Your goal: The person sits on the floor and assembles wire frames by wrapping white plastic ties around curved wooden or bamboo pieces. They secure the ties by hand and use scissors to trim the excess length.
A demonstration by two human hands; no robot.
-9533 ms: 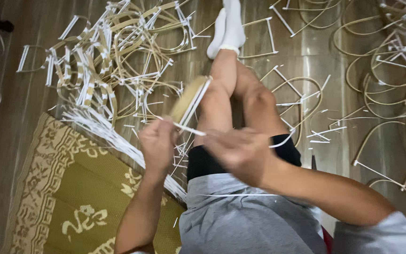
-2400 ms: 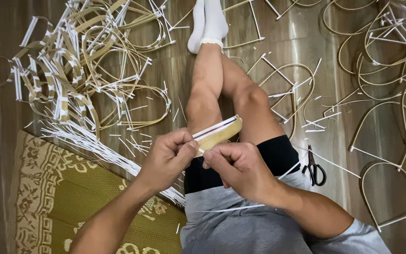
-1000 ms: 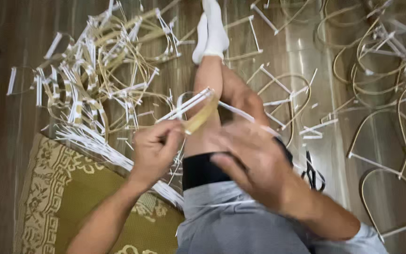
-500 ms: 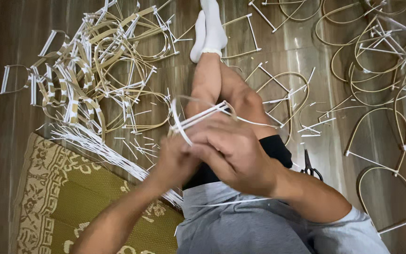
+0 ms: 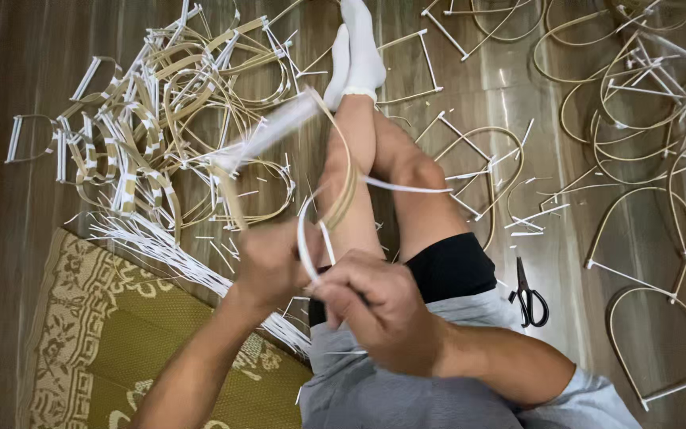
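I sit on a wooden floor with my legs stretched out and crossed. My left hand [image 5: 270,262] grips one end of a bent tan bamboo strip [image 5: 343,171], which arcs up over my shin; its white-wrapped end [image 5: 267,131] sticks out to the upper left, blurred by motion. My right hand [image 5: 375,306] pinches a thin white plastic strap [image 5: 305,238] that loops beside the strip and trails right across my knee [image 5: 406,187]. The two hands touch above my lap.
A heap of bent strips with white bindings [image 5: 160,135] lies to the left. A bundle of white straps [image 5: 168,254] rests by a green and gold mat [image 5: 97,349]. Black scissors [image 5: 527,295] lie at the right, with arch-shaped frames [image 5: 645,238] beyond.
The strip, held low between both hands half a second ago, has swung up and out to the upper left. The white strap has opened into a loop by my right hand.
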